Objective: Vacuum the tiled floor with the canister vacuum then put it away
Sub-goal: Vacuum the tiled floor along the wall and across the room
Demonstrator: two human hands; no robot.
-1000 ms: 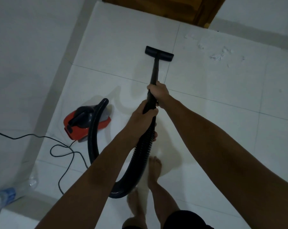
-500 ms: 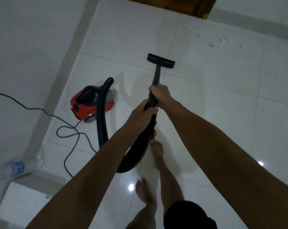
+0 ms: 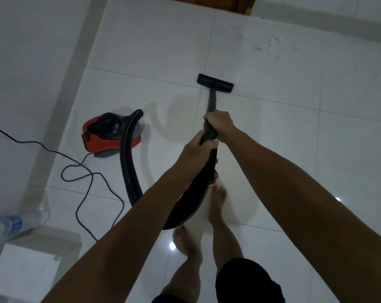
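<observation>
A red and black canister vacuum (image 3: pixel 102 136) sits on the white tiled floor (image 3: pixel 294 149) at the left. Its black ribbed hose (image 3: pixel 128 171) loops down and round to my hands. My left hand (image 3: pixel 196 152) grips the hose where it meets the wand. My right hand (image 3: pixel 220 125) grips the black wand (image 3: pixel 211 101) just ahead of it. The flat black floor nozzle (image 3: pixel 215 83) lies on the tiles in front of me, on a grout line. White scraps of debris (image 3: pixel 270 45) lie on the floor at the far right.
The black power cord (image 3: pixel 84 178) snakes over the floor left of the hose. A plastic water bottle (image 3: pixel 14 221) lies on a white box (image 3: pixel 29 265) at the lower left. A white wall runs along the left. A wooden door frame (image 3: pixel 244 5) shows at the top. My bare feet (image 3: pixel 215 202) stand below the hands.
The nozzle has been drawn back toward me, away from the door. I have stepped back, so the canister, the cord and the debris sit farther up and away in view.
</observation>
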